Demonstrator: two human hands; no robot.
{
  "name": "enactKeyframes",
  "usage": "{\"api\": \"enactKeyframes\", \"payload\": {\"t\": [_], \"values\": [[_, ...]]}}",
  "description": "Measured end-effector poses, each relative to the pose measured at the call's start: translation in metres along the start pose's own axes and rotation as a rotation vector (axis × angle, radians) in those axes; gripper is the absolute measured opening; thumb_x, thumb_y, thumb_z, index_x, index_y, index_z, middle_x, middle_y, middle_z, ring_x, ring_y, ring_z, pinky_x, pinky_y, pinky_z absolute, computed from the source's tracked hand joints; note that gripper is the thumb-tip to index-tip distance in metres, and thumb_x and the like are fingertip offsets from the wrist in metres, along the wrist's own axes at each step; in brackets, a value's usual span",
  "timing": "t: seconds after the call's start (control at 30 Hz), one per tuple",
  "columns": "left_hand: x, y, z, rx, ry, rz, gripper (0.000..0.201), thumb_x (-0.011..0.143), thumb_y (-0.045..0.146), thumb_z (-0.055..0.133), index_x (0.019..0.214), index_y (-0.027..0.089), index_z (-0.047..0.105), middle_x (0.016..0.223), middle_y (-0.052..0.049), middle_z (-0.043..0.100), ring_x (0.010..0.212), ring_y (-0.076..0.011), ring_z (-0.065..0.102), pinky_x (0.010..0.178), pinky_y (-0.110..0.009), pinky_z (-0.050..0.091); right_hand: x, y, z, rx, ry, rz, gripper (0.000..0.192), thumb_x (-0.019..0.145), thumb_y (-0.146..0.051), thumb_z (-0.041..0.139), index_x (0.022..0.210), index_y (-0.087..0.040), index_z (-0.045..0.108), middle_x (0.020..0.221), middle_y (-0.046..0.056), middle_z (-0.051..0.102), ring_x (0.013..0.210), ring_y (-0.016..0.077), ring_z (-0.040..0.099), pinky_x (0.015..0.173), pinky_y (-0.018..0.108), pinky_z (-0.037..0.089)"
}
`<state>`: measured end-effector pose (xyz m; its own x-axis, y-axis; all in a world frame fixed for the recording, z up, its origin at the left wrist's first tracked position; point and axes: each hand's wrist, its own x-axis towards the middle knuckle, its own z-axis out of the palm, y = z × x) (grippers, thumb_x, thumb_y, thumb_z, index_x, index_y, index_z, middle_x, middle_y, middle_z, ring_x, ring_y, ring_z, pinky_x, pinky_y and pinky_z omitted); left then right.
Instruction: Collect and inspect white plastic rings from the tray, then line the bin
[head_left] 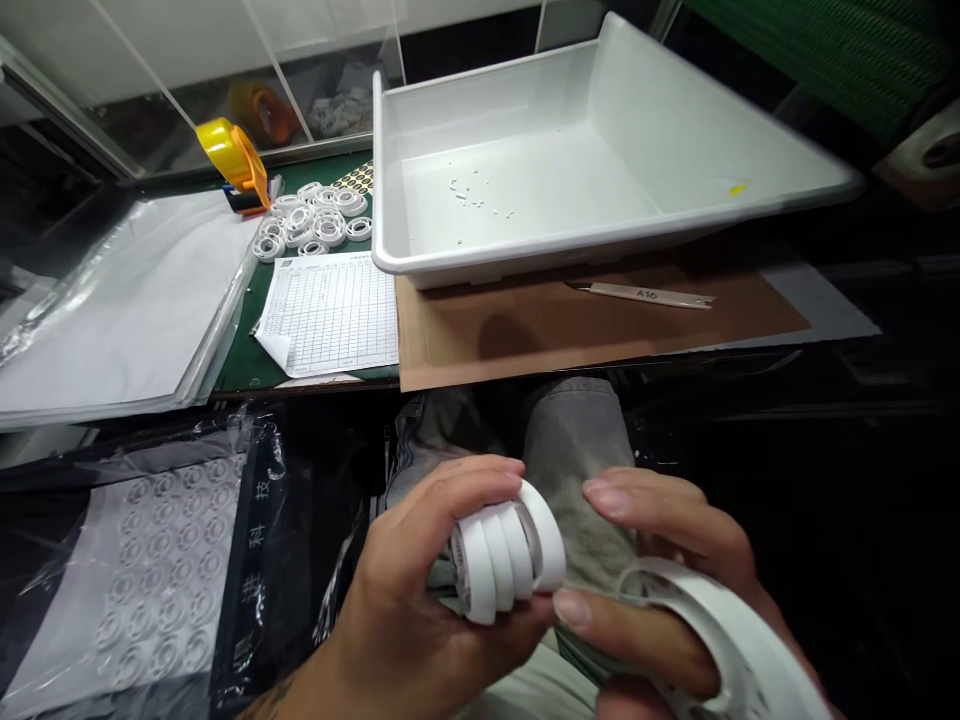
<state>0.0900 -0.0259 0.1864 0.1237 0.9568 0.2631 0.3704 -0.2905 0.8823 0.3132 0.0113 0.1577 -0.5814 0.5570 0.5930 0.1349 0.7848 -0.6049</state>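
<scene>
My left hand point(442, 580) is closed around a short row of white plastic rings point(499, 560), lined up side by side. The ring at the right end of that row sits slightly askew from the others. My right hand point(675, 560) is close by on the right, its thumb tip near the end ring. A white curved ring-like piece point(750, 630) is in my right hand, against the thumb; blur and the frame edge hide part of it. Both hands are above my lap.
A white tray point(517, 260) with small white crumbs stands on the bench. Near it lie several white rings point(328, 228), a printed form point(337, 315), an orange tape dispenser point(236, 165), a marked white blade tool point(649, 295) and plastic-covered sheets point(127, 300). Bagged rings point(165, 560) sit lower left.
</scene>
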Motion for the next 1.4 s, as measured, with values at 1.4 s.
{"api": "enactKeyframes", "payload": {"t": [1.4], "values": [[0.002,-0.023,0.004,0.007,0.054,0.160,0.056,0.081,0.024,0.086,0.129,0.017,0.058,0.127,-0.008,0.066,0.122,-0.0165,0.064,0.105,-0.027,0.056,0.012,-0.020,0.048,1.241,0.226,0.866,0.016,0.101,-0.037,0.068,0.112,-0.036,0.080,0.133,0.004,0.060,0.135,0.0201,0.054,0.115,0.034,0.047]]}}
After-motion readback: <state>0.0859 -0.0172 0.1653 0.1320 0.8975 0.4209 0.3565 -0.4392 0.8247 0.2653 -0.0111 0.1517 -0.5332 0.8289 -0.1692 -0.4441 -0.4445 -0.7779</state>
